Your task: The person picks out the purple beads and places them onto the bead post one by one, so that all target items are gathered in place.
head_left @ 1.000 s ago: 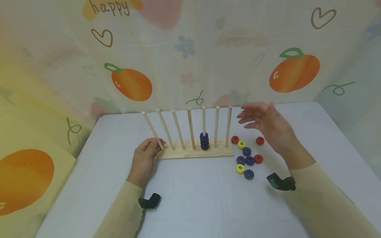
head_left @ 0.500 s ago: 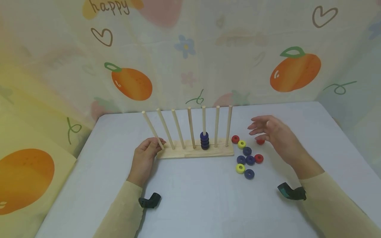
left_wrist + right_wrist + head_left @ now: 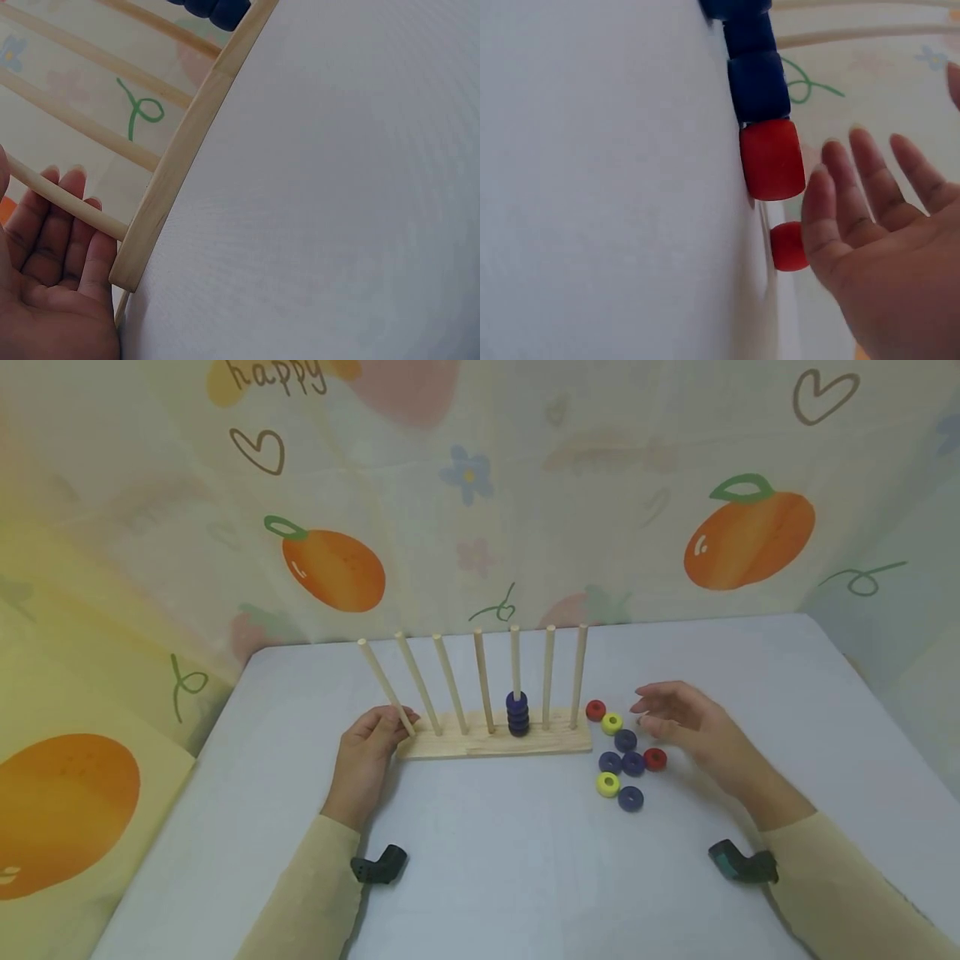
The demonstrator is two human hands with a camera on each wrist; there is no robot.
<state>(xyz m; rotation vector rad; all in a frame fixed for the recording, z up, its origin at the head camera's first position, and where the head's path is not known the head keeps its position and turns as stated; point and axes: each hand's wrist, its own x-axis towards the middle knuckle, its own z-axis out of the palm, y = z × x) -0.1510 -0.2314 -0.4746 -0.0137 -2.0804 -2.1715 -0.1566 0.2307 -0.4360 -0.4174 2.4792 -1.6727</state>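
Note:
My left hand [image 3: 367, 764] holds the left end of a wooden peg rack [image 3: 450, 745], its thumb in front of the leftmost peg [image 3: 71, 201] and its fingers behind. Several dark blue beads [image 3: 517, 714] are stacked on the rack's third peg from the right. My right hand [image 3: 697, 727], fingers loosely bent, hovers at the right side of the loose beads with nothing gripped. In the right wrist view, a red bead [image 3: 772, 159] is close to the fingertips, and a farther red bead [image 3: 789, 246] is partly covered by the little finger.
Loose beads lie right of the rack: a red one [image 3: 596, 710], yellow ones [image 3: 612, 723] and several blue ones [image 3: 631, 799]. A white-covered table [image 3: 487, 860] carries everything. Behind it hangs a printed cloth [image 3: 600, 527].
My right hand has come down and right, from beside the rightmost peg to the beads, and now covers the farther red bead in the head view. My left hand has stayed put.

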